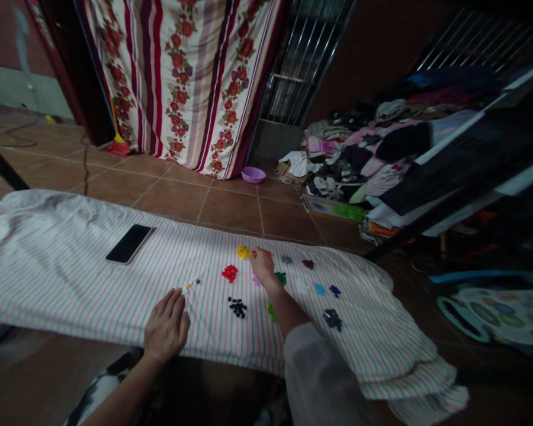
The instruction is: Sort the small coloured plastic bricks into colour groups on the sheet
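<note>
My right hand [263,264] reaches to the far side of the striped cloth, its fingertips pinched together at the edge of a pile of small yellow pieces [242,252]. Whatever is between those fingertips is too small to make out. My left hand [166,325] lies on the cloth with fingers stretched out, beside a few tiny pieces, white, yellow and dark green [198,281]. Around my right arm are sorted piles: red pieces [230,273], black pieces [238,307], dark grey pieces [333,319] and light blue pieces [319,289]. My wrist and forearm partly cover the pink, green and lime piles.
A smartphone [130,244] lies on the striped cloth [84,266] at left. Beyond the table are a floral curtain [177,77], a purple basin [253,174] and a heap of clothes [359,148]. A small patterned chair [497,313] stands at right.
</note>
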